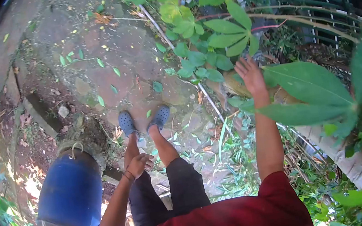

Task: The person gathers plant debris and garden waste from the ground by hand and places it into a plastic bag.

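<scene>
My right hand [251, 76] is stretched out toward the upper right, its fingers apart, beside a lobed green leaf [233, 29] on a branching plant. No grip on the leaf or stem shows. A larger leaf [311, 88] spreads to the right of that hand and wrist. My left hand [138, 164] hangs low in front of my left thigh, with dark bands at the wrist. Its fingers are loosely bent and somewhat apart, with nothing visible in them.
A blue barrel [69, 192] stands at the lower left. A thin pole [200, 88] runs diagonally beside the plants. The thick trunk [349, 155] leans at the right, below a green metal rack [316, 1]. Stone paving [124, 52] lies ahead of my feet.
</scene>
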`<control>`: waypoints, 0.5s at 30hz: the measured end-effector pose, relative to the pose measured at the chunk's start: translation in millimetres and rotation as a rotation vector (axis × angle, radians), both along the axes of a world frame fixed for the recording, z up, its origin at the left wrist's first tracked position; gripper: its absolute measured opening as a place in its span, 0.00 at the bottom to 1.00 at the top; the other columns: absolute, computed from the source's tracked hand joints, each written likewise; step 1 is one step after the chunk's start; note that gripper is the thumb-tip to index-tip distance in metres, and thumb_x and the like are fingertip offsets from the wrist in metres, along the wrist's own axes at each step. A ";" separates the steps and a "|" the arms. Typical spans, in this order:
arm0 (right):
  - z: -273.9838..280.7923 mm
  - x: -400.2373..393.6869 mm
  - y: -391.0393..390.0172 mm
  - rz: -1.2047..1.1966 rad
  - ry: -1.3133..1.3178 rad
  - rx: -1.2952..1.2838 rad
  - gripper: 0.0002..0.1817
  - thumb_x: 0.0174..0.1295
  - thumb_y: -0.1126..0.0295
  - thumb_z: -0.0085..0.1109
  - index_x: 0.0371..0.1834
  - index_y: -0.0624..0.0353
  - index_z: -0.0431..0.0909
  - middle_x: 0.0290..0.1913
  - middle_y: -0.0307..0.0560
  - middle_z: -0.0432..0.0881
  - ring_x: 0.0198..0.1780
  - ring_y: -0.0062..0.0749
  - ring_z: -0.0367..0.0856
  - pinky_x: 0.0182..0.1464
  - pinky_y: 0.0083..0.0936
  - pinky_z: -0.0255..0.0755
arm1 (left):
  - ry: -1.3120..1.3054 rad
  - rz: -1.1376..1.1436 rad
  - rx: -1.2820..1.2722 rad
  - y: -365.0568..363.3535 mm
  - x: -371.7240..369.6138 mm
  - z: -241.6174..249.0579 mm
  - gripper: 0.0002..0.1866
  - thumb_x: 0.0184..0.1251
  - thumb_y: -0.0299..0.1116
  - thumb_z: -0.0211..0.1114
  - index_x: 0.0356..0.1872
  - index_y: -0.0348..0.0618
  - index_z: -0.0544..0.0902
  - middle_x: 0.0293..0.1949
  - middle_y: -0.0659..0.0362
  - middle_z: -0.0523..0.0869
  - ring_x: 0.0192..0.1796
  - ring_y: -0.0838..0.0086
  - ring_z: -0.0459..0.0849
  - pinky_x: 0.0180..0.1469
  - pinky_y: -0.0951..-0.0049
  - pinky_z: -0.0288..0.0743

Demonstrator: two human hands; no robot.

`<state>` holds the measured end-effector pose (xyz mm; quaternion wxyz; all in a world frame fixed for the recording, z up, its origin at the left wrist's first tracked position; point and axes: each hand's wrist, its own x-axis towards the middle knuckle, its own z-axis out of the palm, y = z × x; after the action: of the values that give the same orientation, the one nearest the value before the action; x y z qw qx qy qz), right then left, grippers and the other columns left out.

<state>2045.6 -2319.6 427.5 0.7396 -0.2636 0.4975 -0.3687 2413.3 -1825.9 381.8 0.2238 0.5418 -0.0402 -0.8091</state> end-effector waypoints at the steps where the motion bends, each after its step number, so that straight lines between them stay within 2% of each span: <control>1: 4.7 3.8 4.6 0.078 -0.016 -0.024 0.44 0.70 0.55 0.61 0.80 0.63 0.47 0.75 0.61 0.58 0.75 0.54 0.62 0.77 0.49 0.60 | -0.005 -0.009 -0.037 2.5 2.6 5.6 0.19 0.80 0.35 0.47 0.54 0.32 0.82 0.42 0.50 0.86 0.41 0.68 0.87 0.46 0.70 0.82; 3: 24.6 18.7 11.9 0.125 0.087 0.013 0.43 0.72 0.57 0.59 0.80 0.63 0.46 0.76 0.59 0.58 0.74 0.54 0.64 0.75 0.47 0.65 | 0.012 0.037 -0.050 15.5 6.6 13.8 0.19 0.79 0.35 0.47 0.54 0.33 0.82 0.42 0.51 0.87 0.40 0.68 0.87 0.45 0.71 0.82; 5: 44.3 25.6 10.6 0.103 0.165 0.018 0.40 0.72 0.56 0.59 0.79 0.63 0.52 0.75 0.59 0.60 0.73 0.53 0.66 0.73 0.46 0.66 | -0.018 -0.030 -0.112 20.3 13.8 25.7 0.19 0.78 0.34 0.47 0.54 0.34 0.83 0.43 0.51 0.87 0.40 0.69 0.87 0.45 0.72 0.81; 7: 47.0 11.6 -0.2 0.166 0.085 -0.020 0.37 0.72 0.56 0.60 0.78 0.60 0.56 0.75 0.58 0.61 0.72 0.52 0.68 0.72 0.47 0.67 | -0.043 -0.046 -0.142 25.9 27.6 37.2 0.20 0.77 0.33 0.45 0.55 0.35 0.83 0.45 0.50 0.88 0.41 0.67 0.88 0.48 0.71 0.82; 8: 46.7 4.5 -7.9 0.193 0.057 -0.035 0.37 0.72 0.56 0.60 0.77 0.60 0.57 0.75 0.58 0.61 0.71 0.52 0.68 0.71 0.47 0.67 | -0.081 -0.066 -0.255 32.8 34.6 40.7 0.20 0.77 0.32 0.45 0.55 0.35 0.83 0.45 0.49 0.88 0.42 0.67 0.89 0.49 0.71 0.82; 9: 46.2 -3.5 -15.1 0.170 0.137 -0.011 0.35 0.71 0.55 0.61 0.76 0.59 0.61 0.73 0.57 0.64 0.70 0.51 0.70 0.69 0.47 0.69 | -0.116 -0.091 -0.366 38.8 39.0 43.5 0.20 0.77 0.31 0.44 0.55 0.35 0.83 0.46 0.48 0.88 0.43 0.66 0.90 0.51 0.71 0.83; 10: 49.4 1.3 -17.0 0.163 0.179 0.002 0.34 0.71 0.55 0.61 0.75 0.58 0.63 0.73 0.57 0.66 0.70 0.51 0.70 0.68 0.48 0.69 | -0.136 -0.144 -0.289 27.6 53.9 70.1 0.20 0.77 0.31 0.43 0.55 0.35 0.83 0.46 0.47 0.88 0.45 0.64 0.90 0.52 0.71 0.83; 11: 56.8 11.6 -16.9 0.156 0.222 0.016 0.33 0.71 0.55 0.61 0.74 0.58 0.65 0.72 0.57 0.67 0.69 0.51 0.71 0.67 0.48 0.70 | -0.135 -0.134 -0.286 34.3 60.9 74.8 0.20 0.77 0.31 0.43 0.55 0.35 0.83 0.46 0.47 0.88 0.45 0.64 0.90 0.52 0.71 0.83; 13: 63.0 34.4 -24.5 0.295 1.105 0.010 0.33 0.66 0.53 0.65 0.69 0.62 0.72 0.66 0.58 0.76 0.66 0.48 0.76 0.62 0.46 0.73 | -0.198 -0.123 -0.338 52.7 73.6 70.4 0.20 0.78 0.33 0.44 0.55 0.35 0.83 0.45 0.47 0.88 0.43 0.64 0.90 0.51 0.71 0.82; 14: 46.8 21.1 -32.4 0.311 1.116 0.020 0.33 0.66 0.53 0.65 0.69 0.62 0.72 0.66 0.58 0.76 0.66 0.48 0.76 0.62 0.46 0.73 | -0.113 0.025 -0.098 61.5 73.4 63.0 0.20 0.80 0.37 0.47 0.55 0.36 0.84 0.43 0.49 0.88 0.42 0.65 0.89 0.51 0.71 0.81; 15: 21.8 -12.1 -51.2 0.497 1.532 -0.392 0.32 0.64 0.53 0.68 0.65 0.62 0.75 0.62 0.58 0.79 0.63 0.46 0.79 0.59 0.45 0.75 | -0.099 0.032 -0.084 70.0 73.9 58.4 0.20 0.80 0.37 0.47 0.55 0.36 0.84 0.43 0.49 0.88 0.42 0.65 0.89 0.51 0.71 0.81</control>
<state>2033.6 -2370.8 449.3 0.1963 -0.6683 0.7175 0.0072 2487.2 -1755.9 440.2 0.2572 0.5720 -0.0766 -0.7751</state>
